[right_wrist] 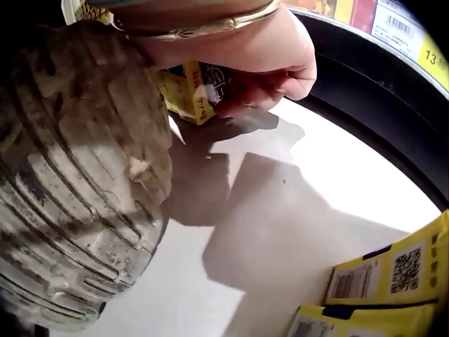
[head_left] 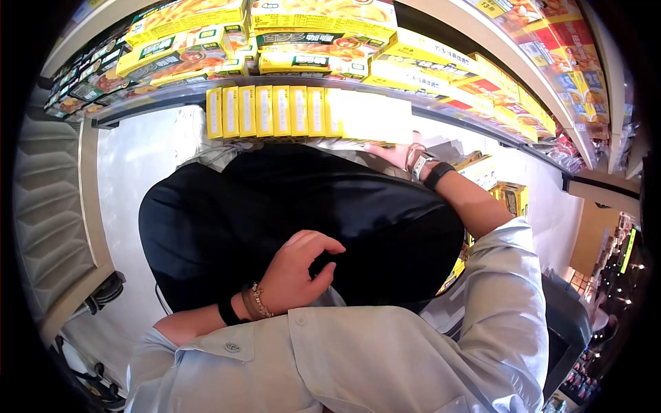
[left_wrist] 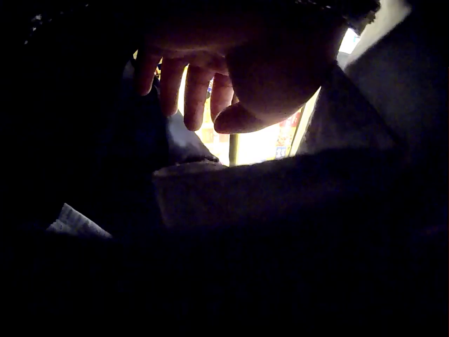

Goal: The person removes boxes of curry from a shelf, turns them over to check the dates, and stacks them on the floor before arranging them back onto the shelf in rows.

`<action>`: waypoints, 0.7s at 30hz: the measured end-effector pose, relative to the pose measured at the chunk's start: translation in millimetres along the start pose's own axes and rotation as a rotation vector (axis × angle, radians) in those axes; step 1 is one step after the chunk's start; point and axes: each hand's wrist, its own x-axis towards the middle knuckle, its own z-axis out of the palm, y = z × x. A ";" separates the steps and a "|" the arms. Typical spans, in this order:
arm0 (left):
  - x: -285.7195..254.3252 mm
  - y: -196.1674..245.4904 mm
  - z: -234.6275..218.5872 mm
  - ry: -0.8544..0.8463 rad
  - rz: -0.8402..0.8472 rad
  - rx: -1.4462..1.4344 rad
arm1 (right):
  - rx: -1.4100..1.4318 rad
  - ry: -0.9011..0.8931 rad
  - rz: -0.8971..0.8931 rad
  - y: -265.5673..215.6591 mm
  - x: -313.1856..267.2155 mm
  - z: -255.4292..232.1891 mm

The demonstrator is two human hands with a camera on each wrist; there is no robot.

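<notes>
A row of yellow curry boxes [head_left: 274, 111] stands on edge along the front of the shelf, its right part washed out by glare. My right hand [head_left: 398, 155] is at the right end of this row. In the right wrist view its fingers [right_wrist: 263, 91] curl against the end of a yellow and dark curry box [right_wrist: 191, 95], which the hand partly hides. My left hand [head_left: 297, 270] hangs over my lap with fingers loosely bent, holding nothing. In the dark left wrist view, the left hand's fingers [left_wrist: 200, 98] point downward.
Shelves hold stacked yellow curry boxes [head_left: 317, 41] and price labels [right_wrist: 400, 31]. More yellow boxes [right_wrist: 382, 281] stand on the white floor [right_wrist: 273, 210] to the right. A shoe sole [right_wrist: 77, 175] is close beside the right hand. Grey padding [head_left: 51, 179] lies left.
</notes>
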 end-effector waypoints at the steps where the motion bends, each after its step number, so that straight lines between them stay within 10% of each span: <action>1: 0.3 0.5 0.4 -0.006 0.003 0.000 | -0.014 -0.045 0.010 -0.3 -0.1 -2.3; 12: -3.1 0.3 9.5 -0.011 0.029 0.072 | -0.038 -0.138 -0.048 36.5 -16.1 -19.9; 17: -5.6 -1.4 11.4 0.028 0.051 0.109 | 0.312 0.111 0.288 52.5 -98.9 -103.4; 21: -7.8 -4.7 14.1 0.055 0.056 0.082 | 0.038 0.680 0.642 132.5 -192.3 -121.2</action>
